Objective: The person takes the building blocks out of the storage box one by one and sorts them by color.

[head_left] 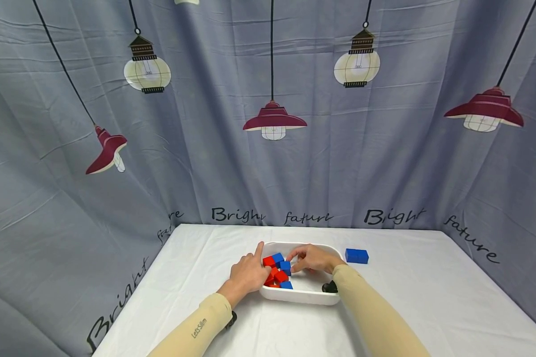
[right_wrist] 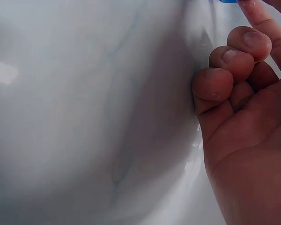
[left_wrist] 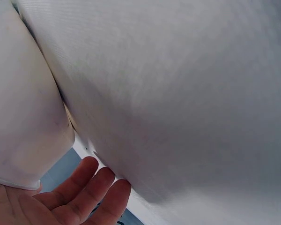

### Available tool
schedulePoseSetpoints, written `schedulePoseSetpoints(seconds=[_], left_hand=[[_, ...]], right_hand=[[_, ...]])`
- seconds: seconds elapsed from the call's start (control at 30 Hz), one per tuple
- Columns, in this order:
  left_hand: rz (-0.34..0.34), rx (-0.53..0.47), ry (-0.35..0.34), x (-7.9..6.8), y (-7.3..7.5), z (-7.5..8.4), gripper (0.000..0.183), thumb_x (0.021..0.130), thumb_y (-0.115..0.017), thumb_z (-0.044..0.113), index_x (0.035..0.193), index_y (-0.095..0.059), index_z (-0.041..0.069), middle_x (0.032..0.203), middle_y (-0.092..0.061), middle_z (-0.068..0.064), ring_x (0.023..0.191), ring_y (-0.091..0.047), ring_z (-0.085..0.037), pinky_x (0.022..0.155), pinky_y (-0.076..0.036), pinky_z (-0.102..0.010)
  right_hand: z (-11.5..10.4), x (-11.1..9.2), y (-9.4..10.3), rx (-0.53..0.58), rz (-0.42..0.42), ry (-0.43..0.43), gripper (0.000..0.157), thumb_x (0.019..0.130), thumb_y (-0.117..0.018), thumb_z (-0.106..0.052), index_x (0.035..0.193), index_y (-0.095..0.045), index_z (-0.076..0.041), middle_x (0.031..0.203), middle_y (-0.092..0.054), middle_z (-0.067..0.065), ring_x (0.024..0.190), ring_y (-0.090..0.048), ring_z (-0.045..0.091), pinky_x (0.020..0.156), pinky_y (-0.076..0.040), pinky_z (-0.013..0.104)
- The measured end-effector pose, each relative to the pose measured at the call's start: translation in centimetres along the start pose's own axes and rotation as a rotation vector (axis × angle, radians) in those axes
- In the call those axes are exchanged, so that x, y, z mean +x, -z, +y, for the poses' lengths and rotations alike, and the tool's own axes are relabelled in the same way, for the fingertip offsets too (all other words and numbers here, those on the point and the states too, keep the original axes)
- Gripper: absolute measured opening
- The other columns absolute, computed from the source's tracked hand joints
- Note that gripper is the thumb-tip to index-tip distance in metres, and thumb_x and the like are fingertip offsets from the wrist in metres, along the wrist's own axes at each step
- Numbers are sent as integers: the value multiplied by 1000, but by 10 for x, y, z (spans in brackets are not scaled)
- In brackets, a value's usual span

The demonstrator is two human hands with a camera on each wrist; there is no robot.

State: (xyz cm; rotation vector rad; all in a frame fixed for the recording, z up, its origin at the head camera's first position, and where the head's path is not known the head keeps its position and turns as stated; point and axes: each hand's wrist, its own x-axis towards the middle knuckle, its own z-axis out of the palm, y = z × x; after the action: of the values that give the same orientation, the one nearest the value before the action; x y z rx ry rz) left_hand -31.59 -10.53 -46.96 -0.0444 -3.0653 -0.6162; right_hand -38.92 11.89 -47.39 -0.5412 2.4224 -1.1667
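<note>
A white rectangular tub [head_left: 301,296] holds several red and blue blocks heaped at its left end. My left hand [head_left: 247,272] lies against the tub's left side, index finger extended along the rim, thumb over the red blocks [head_left: 281,276]. Its other fingers [left_wrist: 105,194] lie loosely outside the tub wall [left_wrist: 28,103] in the left wrist view. Inside the tub, my right hand [head_left: 314,258] pinches a blue block [head_left: 285,267] at its right edge with index finger and thumb. That hand's remaining fingers [right_wrist: 213,84] are curled; only a sliver of blue shows at the fingertip in the right wrist view.
A separate blue block [head_left: 356,256] lies on the white-covered table [head_left: 429,277], just right of the tub's far corner. Behind the table hangs a grey curtain [head_left: 312,173] printed with lamps and lettering. Small black devices sit at both wrists.
</note>
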Motion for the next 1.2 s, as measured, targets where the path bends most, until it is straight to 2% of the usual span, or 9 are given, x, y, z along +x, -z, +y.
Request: schedulePoseSetpoints(seconds=[0.33, 0.87, 1.2], left_hand=[[-2, -1, -4, -2, -1, 0, 75, 93, -59, 38, 159, -29, 17, 129, -61, -17, 110, -60, -32, 92, -51, -58], [11, -13, -5, -1, -1, 0, 75, 93, -59, 38, 159, -29, 17, 129, -61, -18, 111, -60, -33, 93, -51, -59], [20, -6, -6, -1, -2, 0, 75, 92, -59, 38, 158, -30, 17, 126, -62, -17, 108, -61, -32, 92, -51, -59]], right_hand=[[1, -1, -3, -27, 33, -2, 28, 79, -83, -22, 106, -75, -18, 71, -55, 2, 62, -46, 18, 63, -36, 29], [-6, -5, 3, -54, 13, 60, 22, 81, -79, -20, 102, -75, -14, 73, -54, -1, 73, -49, 18, 68, -35, 30], [-12, -5, 11, -73, 1, 6, 21, 83, -78, -22, 103, -75, -16, 66, -49, -3, 60, -43, 14, 51, -32, 24]])
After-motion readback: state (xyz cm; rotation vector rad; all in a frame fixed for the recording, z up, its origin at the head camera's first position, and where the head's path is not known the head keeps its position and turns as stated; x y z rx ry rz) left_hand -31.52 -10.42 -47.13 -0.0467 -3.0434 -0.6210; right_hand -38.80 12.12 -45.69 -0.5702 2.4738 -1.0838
